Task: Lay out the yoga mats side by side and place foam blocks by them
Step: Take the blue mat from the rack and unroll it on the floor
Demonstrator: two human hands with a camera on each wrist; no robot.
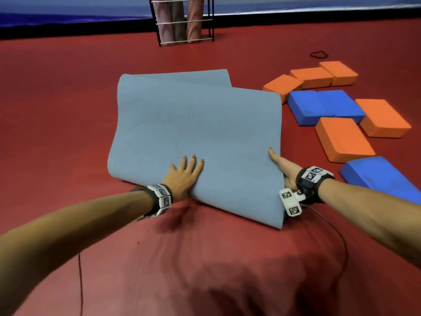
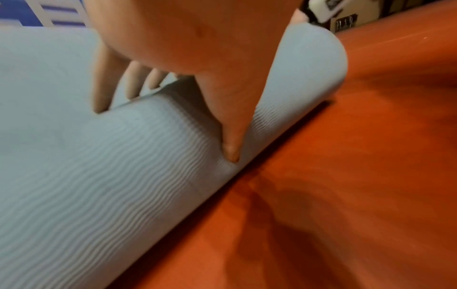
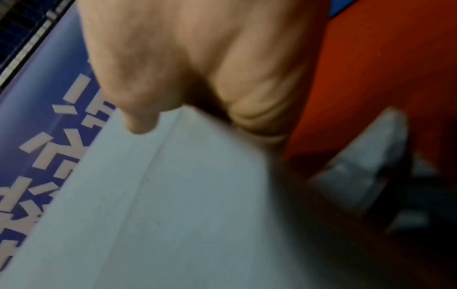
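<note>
In the head view, a blue-grey yoga mat (image 1: 193, 124) is seen mid-frame on the red floor (image 1: 57, 99), partly unrolled. The left hand (image 1: 182, 176) is pressed flat on it, fingers straight and spread; the right hand (image 1: 282, 167) is clamped on its right edge. Foam blocks (image 1: 341, 137) are scattered at right.

In the left wrist view, spread fingers (image 2: 230, 136) are laid over the curl.

In the right wrist view, the edge is pinched. Unrolling is judged underway; flattening is called for next.

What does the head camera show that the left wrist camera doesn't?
Head view only: orange blocks and blue blocks on the floor right of the mat, a rack of rolled mats, and the right hand at the mat's edge. Left wrist only: the mat's rippled texture, thumb pressing in. Both: the left hand spread on the mat.
</note>
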